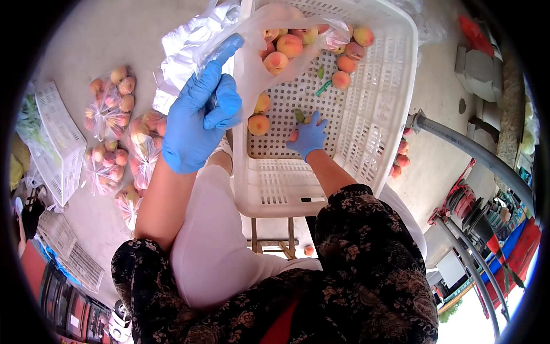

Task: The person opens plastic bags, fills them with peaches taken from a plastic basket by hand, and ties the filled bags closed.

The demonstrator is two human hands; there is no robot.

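Note:
My left hand, in a blue glove, is closed on the edge of a clear plastic bag, its index finger stretched along the film. The bag spreads over the upper left of a white plastic crate, with several peaches showing at its far end. Down in the crate, my right hand, also blue-gloved, curves over a peach that its palm mostly hides. A green leaf lies by its fingertips. Two more peaches rest along the crate's left wall.
Bagged peaches stand on the floor at left, beside a white crate with greens. White plastic bags hang at the crate's left rim. A grey metal pole runs along the right. A stool stands under the crate.

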